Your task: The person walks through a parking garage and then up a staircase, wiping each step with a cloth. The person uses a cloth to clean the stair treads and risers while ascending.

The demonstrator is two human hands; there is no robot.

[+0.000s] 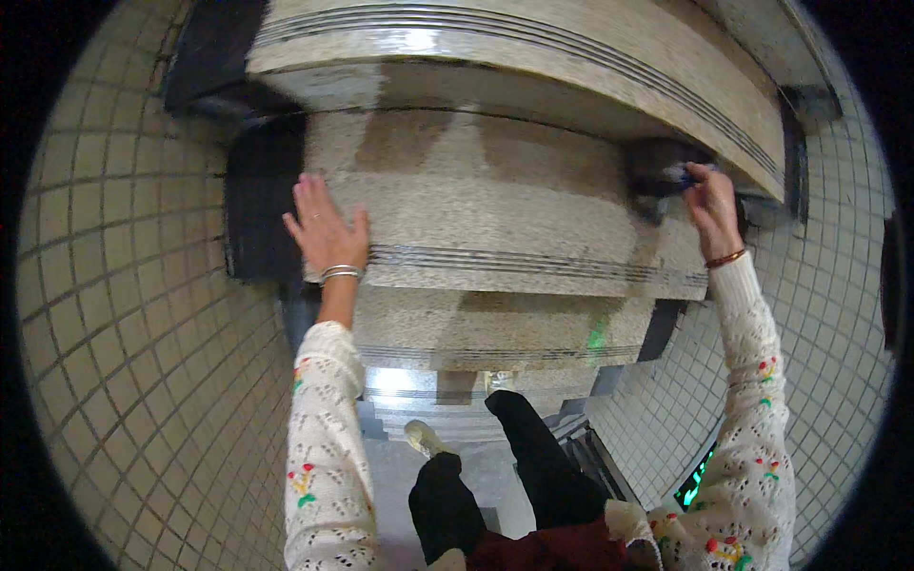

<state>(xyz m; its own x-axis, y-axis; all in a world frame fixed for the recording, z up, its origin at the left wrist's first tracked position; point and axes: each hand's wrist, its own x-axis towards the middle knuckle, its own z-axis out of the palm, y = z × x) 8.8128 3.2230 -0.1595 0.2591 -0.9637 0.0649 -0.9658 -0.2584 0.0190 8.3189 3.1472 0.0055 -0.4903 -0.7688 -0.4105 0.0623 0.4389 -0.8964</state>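
My left hand (329, 228) is spread out, fingers apart and holding nothing, over the left end of a speckled beige stair step (457, 205). I cannot tell whether it touches the stone. At the right end of the same step, the fingers of my right hand (712, 209) are closed round a small dark blue and whitish thing (678, 176). Blur and a dark patch around it hide what kind it is. Both arms reach forward in white knitted sleeves.
A higher step (514, 43) with dark grooved lines rises ahead. Lower steps (514, 319) lead down towards my feet, in dark trousers and pale shoes (426, 438). Tiled walls flank the stairs on the left (124, 276) and right (828, 285). Black blocks (265, 200) edge the steps.
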